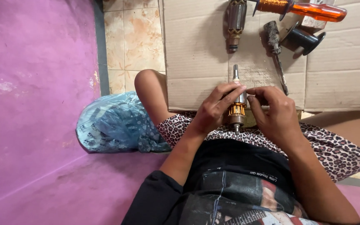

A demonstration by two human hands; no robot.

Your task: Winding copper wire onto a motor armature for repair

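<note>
I hold a small motor armature [237, 109] upright over my lap, its steel shaft pointing away from me and its copper commutator near the bottom. My left hand [214, 109] grips its left side with fingers laid across the core. My right hand [273, 111] pinches it from the right, fingertips meeting those of the left hand. Most of the core is hidden by my fingers.
A flattened cardboard sheet [196, 50] lies ahead on the tiled floor. On it lie a second armature [236, 23], an orange-handled screwdriver [313, 10], a dark screwdriver [276, 50] and a black spool [304, 38]. A blue plastic bag [111, 123] sits beside my left knee, against the purple wall.
</note>
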